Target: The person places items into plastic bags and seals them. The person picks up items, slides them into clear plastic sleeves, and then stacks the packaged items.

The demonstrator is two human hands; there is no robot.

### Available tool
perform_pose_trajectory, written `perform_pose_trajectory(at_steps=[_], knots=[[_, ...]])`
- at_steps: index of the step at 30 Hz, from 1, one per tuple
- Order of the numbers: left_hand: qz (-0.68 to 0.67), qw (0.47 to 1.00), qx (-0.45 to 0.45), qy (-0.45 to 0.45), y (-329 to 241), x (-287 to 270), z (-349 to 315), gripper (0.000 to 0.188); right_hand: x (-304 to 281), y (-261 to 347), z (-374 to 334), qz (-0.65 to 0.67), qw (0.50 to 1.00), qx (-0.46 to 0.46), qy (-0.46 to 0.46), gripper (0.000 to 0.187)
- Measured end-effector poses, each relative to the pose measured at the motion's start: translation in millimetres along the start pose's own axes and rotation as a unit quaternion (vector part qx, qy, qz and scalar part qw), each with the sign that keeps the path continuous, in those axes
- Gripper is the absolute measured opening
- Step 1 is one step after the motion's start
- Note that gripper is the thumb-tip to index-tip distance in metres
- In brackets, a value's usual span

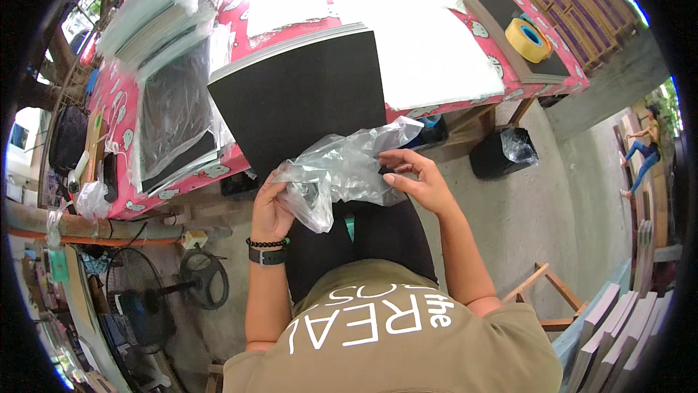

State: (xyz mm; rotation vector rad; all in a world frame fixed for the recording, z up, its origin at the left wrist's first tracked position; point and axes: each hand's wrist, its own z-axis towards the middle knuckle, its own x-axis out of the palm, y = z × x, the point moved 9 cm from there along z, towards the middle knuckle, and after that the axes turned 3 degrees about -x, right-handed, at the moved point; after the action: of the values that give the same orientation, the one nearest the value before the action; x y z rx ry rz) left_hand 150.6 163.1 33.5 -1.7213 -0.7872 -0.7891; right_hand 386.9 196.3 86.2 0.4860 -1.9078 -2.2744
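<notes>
Where the pink tablecloth (pixel 120 153) is curving away, beyond and left of the grip, a plastic-wrapped black stack (pixel 174 113) is lying on the table.

Next, one black-faced stack (pixel 302 80) with pale edges: it is reaching over the near table edge, directly beyond the grip, its lower left corner showing just behind the left fingers.

Left hand (pixel 272 209), wearing a dark band and beads: thumb and fingers are pinching the film at its left edge. This hand is standing nearer the black-faced stack's visible corner.

One clear plastic bag (pixel 338 171), crumpled: it is hanging between the hands above the lap, its long axis running from low beside the left hand to high past the right fingertips, and its upper edge covering the stack's near edge.

Right hand (pixel 411 175): thumb and forefinger are standing apart at the bag's right side; whether the film is being gripped, one cannot tell.

Right of the grip, lower, a black bin (pixel 491 157) is standing; farther off, a yellow tape roll (pixel 518 44) is resting on a dark board (pixel 556 67).
</notes>
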Motion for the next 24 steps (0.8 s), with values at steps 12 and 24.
perform_pose_trajectory(at_steps=[12, 24], knots=[[0.041, 0.999, 0.011, 0.027, -0.8, 0.5, -13.7, 0.029, 28.2, -24.3, 10.7, 0.123, 0.988, 0.081, -0.040, 0.021], [0.593, 0.781, 0.181, 0.074, -30.0, 69.6, -33.4, 0.071, 47.7, 94.3, 21.5, -0.114, 0.978, -0.175, 0.015, 0.012]])
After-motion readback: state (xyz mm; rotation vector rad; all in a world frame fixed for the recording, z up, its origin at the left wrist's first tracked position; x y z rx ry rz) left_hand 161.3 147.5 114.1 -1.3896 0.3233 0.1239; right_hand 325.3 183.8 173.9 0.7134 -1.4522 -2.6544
